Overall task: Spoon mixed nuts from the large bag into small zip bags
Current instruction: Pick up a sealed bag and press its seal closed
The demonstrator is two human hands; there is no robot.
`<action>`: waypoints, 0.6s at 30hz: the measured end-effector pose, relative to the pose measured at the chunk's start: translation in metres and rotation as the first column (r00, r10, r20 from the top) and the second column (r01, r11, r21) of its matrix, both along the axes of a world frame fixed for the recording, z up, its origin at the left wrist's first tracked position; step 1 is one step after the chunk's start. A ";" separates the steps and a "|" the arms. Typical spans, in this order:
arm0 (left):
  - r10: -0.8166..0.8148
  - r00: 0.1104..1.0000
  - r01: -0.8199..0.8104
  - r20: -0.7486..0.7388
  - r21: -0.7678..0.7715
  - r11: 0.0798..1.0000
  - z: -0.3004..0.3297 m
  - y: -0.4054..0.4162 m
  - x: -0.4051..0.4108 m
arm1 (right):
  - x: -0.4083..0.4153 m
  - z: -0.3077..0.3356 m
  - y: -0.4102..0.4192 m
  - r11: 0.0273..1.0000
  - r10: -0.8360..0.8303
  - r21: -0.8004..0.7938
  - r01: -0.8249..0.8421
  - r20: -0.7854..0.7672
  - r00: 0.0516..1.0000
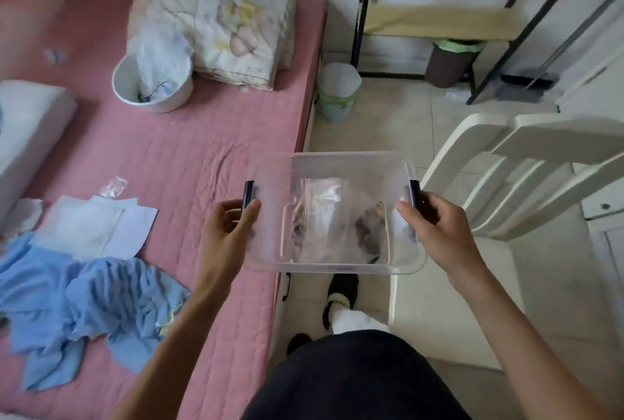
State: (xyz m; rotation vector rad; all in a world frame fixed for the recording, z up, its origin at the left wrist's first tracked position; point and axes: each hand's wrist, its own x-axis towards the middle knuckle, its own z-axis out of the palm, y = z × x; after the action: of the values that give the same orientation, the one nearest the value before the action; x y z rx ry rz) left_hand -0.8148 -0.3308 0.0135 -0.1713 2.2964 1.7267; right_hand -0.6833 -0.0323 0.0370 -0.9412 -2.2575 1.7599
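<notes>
I hold a clear plastic box (334, 163) with a lid in the air, over the gap between the bed and a chair. My left hand (229, 227) grips its left side at a dark latch (249, 195). My right hand (435, 227) grips the right side at the other dark latch (416, 195). Through the lid I see a clear bag with brown nuts (366, 230), blurred. A small clear zip bag (114, 186) lies on the pink mattress (189, 149) to the left.
White paper sheets (98, 228) and a crumpled blue cloth (84, 304) lie on the mattress at left. A white bowl (152, 85) and folded quilt (223, 24) sit further back. A white plastic chair (513, 176) stands at right; bins (337, 92) and a black shelf frame (439, 14) behind.
</notes>
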 end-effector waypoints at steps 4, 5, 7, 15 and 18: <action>-0.037 0.999 0.037 -0.008 -0.021 0.999 0.003 0.041 -0.048 | -0.037 0.000 0.032 0.999 -0.034 -0.017 0.034 0.002 0.999; -0.033 0.999 0.033 -0.014 -0.028 0.999 0.005 0.051 -0.060 | -0.048 0.002 0.040 0.999 -0.035 -0.029 0.035 -0.008 0.999; -0.044 0.999 0.043 -0.021 -0.041 0.998 0.008 0.070 -0.083 | -0.068 0.004 0.057 0.999 -0.019 -0.033 0.018 -0.012 1.000; -0.091 0.996 0.089 -0.022 -0.079 0.993 0.009 0.145 -0.188 | -0.155 0.002 0.124 0.996 -0.085 -0.038 0.086 0.025 0.996; -0.138 0.990 0.136 -0.031 -0.068 0.988 0.002 0.183 -0.245 | -0.195 -0.004 0.150 0.982 -0.172 -0.070 0.176 0.056 0.983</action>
State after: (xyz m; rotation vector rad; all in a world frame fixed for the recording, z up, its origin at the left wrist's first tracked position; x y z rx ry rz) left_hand -1.0600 -0.1478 0.0155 0.0052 2.3322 1.6010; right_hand -0.8782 0.1177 0.0335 -1.1706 -2.0780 1.7734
